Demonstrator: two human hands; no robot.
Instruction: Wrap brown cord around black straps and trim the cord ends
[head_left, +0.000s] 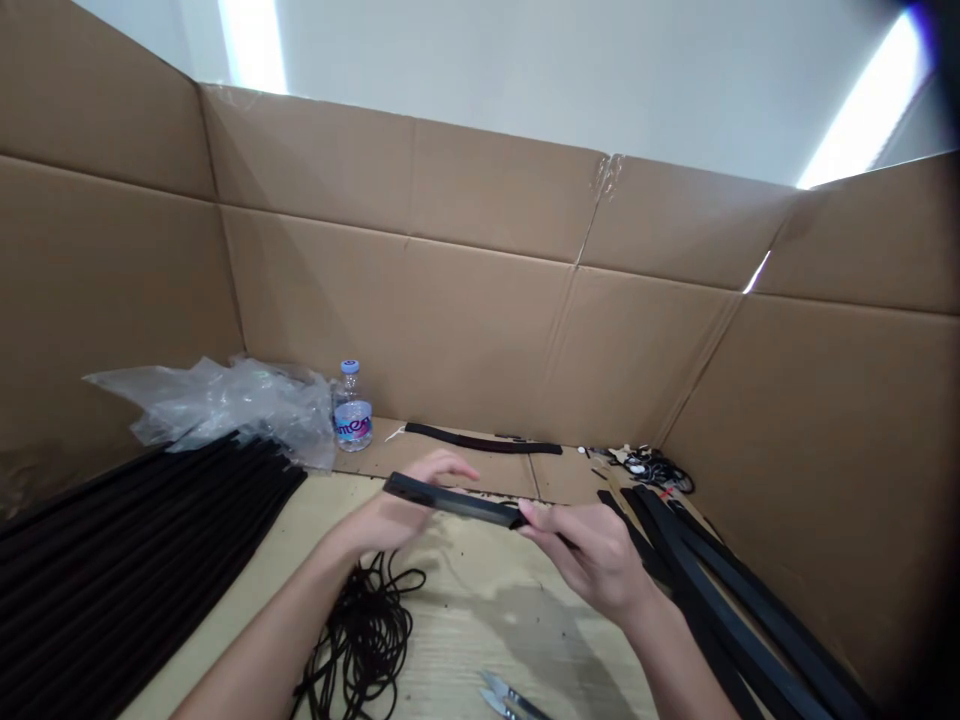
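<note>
My right hand (589,545) pinches one end of a short black flat strip (469,506), which may be a tube or folded band. The strip points left, and its far end crosses in front of my left hand (405,505). That hand is slightly blurred, with its fingers stretched out and not closed on the strip. Whether the strip touches it I cannot tell. Below my left hand lies a tangled heap of thin black cord (367,635). Metal thread snips (510,697) lie at the bottom edge, partly cut off by the frame.
Many long black strips (150,560) cover the left side; flat black bands (720,580) lie at right. Behind are a plastic bag (232,400), a water bottle (352,410), another black strip (480,442) and a small tangle of cords (652,468). Cardboard walls (480,320) surround the table.
</note>
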